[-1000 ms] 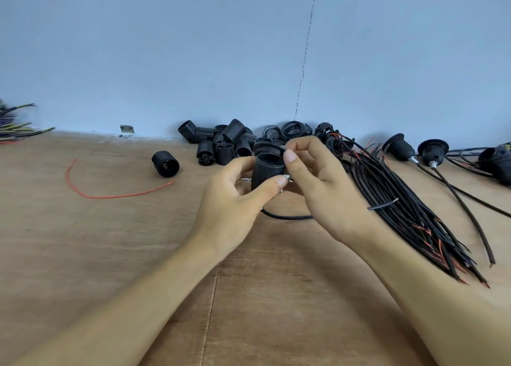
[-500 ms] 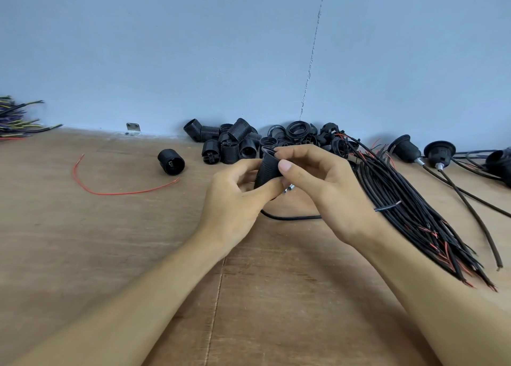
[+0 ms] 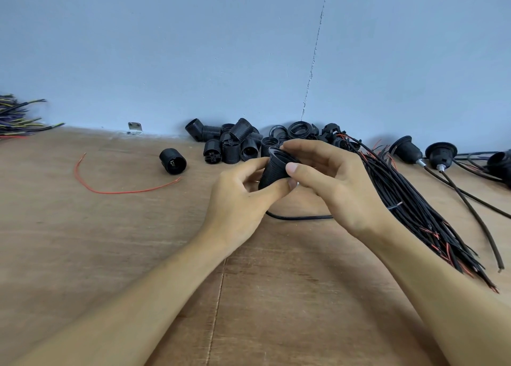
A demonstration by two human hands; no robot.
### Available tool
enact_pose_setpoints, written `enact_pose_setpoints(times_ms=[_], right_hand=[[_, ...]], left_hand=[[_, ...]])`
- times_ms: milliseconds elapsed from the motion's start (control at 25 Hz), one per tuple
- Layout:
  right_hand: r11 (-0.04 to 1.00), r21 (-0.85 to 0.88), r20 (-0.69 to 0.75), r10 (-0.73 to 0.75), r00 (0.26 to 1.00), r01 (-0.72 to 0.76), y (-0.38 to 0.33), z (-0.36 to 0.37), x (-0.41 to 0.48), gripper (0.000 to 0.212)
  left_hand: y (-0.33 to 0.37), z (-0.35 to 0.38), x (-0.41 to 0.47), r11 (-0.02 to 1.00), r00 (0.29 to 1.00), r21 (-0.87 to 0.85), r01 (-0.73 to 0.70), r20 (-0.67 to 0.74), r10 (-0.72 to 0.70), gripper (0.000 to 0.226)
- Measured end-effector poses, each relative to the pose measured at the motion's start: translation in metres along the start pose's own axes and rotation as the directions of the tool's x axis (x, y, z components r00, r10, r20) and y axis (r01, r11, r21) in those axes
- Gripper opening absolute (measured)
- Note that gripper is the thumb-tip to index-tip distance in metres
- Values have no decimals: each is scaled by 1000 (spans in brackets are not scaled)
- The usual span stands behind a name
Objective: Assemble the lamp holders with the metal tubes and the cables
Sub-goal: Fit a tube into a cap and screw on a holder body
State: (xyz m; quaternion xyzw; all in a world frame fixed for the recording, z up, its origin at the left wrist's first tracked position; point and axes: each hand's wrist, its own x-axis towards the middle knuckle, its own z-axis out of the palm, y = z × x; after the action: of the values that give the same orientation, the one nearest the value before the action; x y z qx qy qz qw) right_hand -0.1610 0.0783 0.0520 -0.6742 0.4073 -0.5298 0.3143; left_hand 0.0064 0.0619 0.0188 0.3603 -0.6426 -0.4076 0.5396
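— What are my hands holding?
— Your left hand (image 3: 240,200) has thumb and fingers curled round the ribbed black lamp holder (image 3: 276,169). It is raised above the surface (image 3: 110,241) and tilted, wide rim uppermost. Your right hand (image 3: 340,188) pinches it from the other side.
— Anything inside it?
— I cannot tell.
— And the cable?
— One black cable (image 3: 298,217) lies on the surface under your hands, which hide its end. The bundle of cables (image 3: 409,200) lies just right of your right hand.
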Motion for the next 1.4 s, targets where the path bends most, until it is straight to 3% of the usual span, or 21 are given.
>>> enact_pose_setpoints(times_ms=[520,680,1400], right_hand=[[997,76,-17,3,1000,-2,3,3,0,32],[999,35,65,-44,997,41,4,5,0,29],[999,-44,-13,28,1000,-29,2,2,1,36]], left_hand=[[3,0,-1,999,999,18,-34,5,34,22],[-1,-5,-1,1000,999,-6,-18,27,19,17],[0,-3,-1,996,998,67,-62,33,60,17]])
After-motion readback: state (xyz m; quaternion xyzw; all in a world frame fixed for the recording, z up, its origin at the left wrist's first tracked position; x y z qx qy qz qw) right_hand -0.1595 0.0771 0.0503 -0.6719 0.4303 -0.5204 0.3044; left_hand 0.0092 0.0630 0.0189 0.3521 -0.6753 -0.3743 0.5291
